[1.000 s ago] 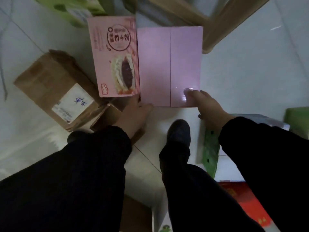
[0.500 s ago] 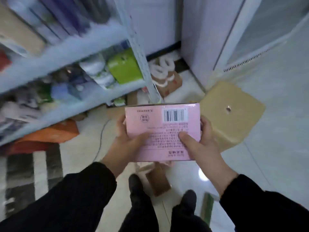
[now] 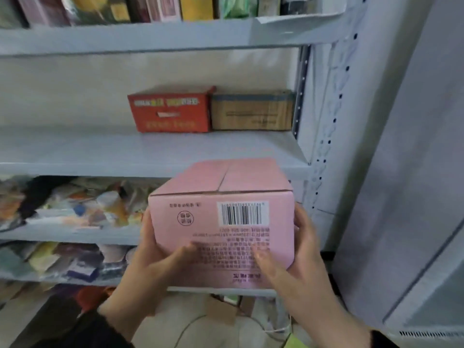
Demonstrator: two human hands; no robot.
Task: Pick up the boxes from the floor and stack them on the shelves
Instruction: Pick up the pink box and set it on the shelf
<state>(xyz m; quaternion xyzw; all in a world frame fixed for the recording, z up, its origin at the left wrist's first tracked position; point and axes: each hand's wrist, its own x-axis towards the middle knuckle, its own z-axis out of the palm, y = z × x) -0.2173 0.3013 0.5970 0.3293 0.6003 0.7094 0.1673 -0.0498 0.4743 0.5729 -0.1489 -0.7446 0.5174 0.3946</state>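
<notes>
I hold a pink box (image 3: pixel 221 217) with a barcode and upside-down print on its near face, raised in front of the grey shelf unit. My left hand (image 3: pixel 150 262) grips its left side with the thumb across the front. My right hand (image 3: pixel 298 262) grips its right side, thumb on the front too. The box's top sits level with the front edge of the middle shelf (image 3: pixel 100 151). At the back of that shelf stand a red box (image 3: pixel 170 111) and a brown cardboard box (image 3: pixel 251 111), side by side.
The upper shelf (image 3: pixel 150 33) carries a row of upright packets. Lower shelves (image 3: pixel 62 234) are crowded with mixed packets. A perforated grey upright (image 3: pixel 331 121) bounds the shelves on the right, with a pale cabinet (image 3: pixel 414 172) beyond. Cardboard and a cable lie on the floor (image 3: pixel 226 322) below.
The pink box has been lifted from the floor up to the height of the middle shelf, both hands still on it. The view has swung from the floor to the shelves.
</notes>
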